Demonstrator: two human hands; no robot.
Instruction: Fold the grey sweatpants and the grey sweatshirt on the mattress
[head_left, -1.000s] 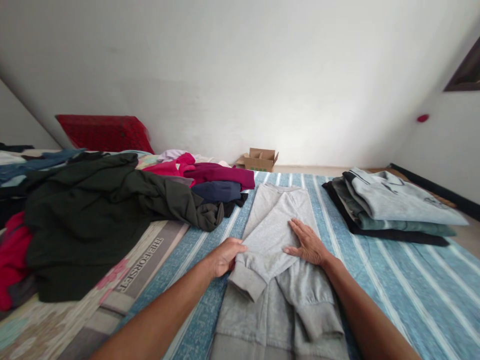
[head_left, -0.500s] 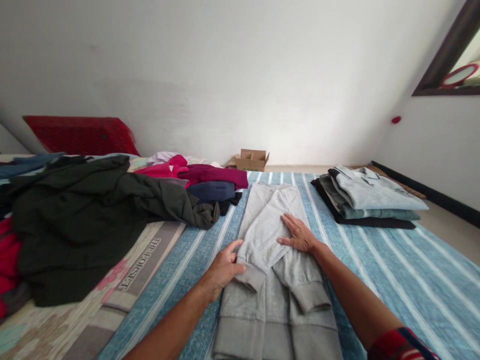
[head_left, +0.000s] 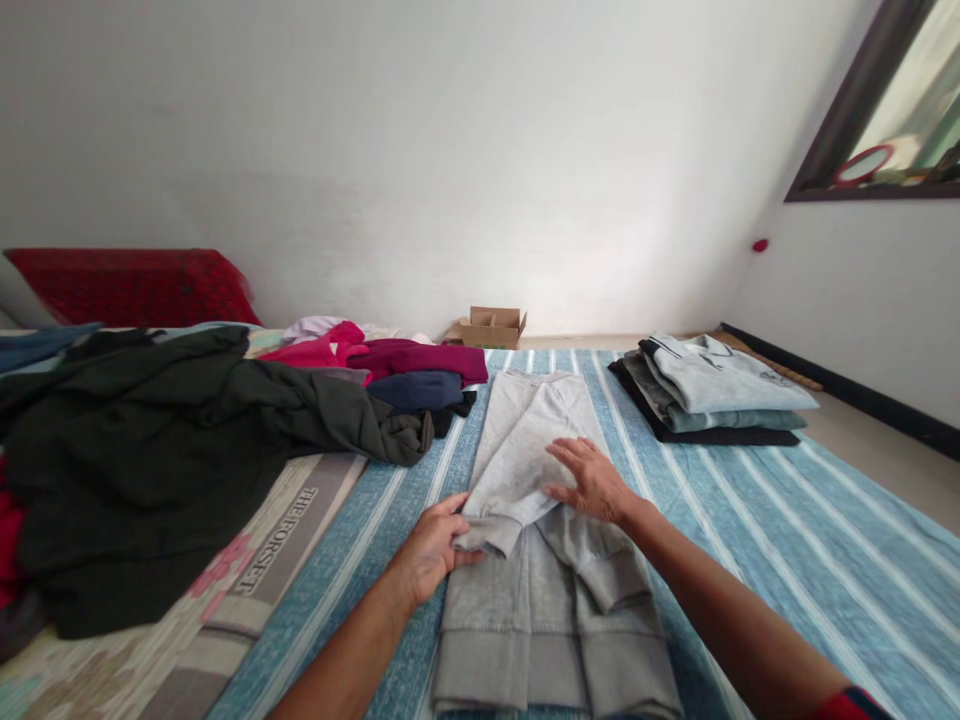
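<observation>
A light grey sweatshirt [head_left: 487,590] lies in front of me with its sides and sleeves folded inward, its ribbed hem nearest to me. My left hand [head_left: 435,545] grips the cuff of one folded sleeve at the garment's left edge, fingers on top and thumb beneath or beside the cloth. My right hand [head_left: 589,482] is over the upper folded sleeve, fingers stretched out and palm down; whether it presses on the cloth or hovers just above, I cannot tell. The second sleeve's cuff lies below that hand, on the right.
Right of the sweatshirt is a stack of folded clothes [head_left: 720,385] on the blue striped sheet [head_left: 720,520]. At left, a dark green garment [head_left: 150,480] and a heap of pink, maroon and navy clothes [head_left: 420,365] lie loose. A cardboard box [head_left: 491,327] stands by the wall.
My left hand has closed round the sleeve cuff and lifted it slightly. The right hand has shifted a little, its fingers still spread. The view has turned slightly to the right.
</observation>
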